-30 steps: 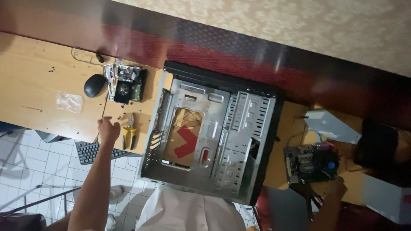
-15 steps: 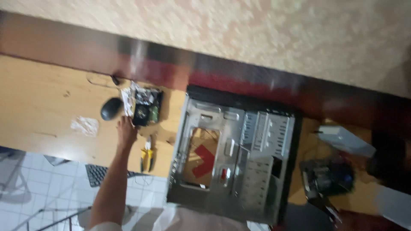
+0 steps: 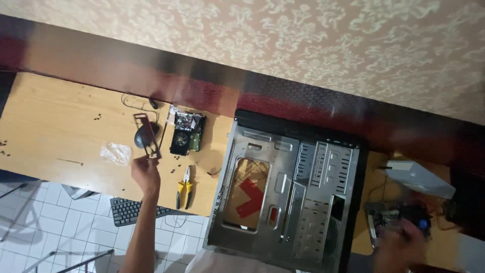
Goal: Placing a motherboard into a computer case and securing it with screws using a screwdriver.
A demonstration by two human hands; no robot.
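Since half a second ago the left hand (image 3: 145,172) has lifted off the worktop (image 3: 55,126) and now holds up a thin dark metal bracket (image 3: 147,135), pinched at its lower end, long side standing up in front of the black mouse (image 3: 143,137). Left forearm runs straight up from the bottom edge, wrist bent slightly, fingers clenched around the bracket's foot. Expansion card with a fan (image 3: 186,134) lies just right of the bracket on the worktop; yellow-handled pliers (image 3: 185,188) lie below it, near the hand. Open grey computer case (image 3: 290,189) lies flat to the right, well apart from the hand. Right hand (image 3: 401,247) is blurred at the lower right over a circuit board (image 3: 389,215); can't tell whether it's gripping anything.
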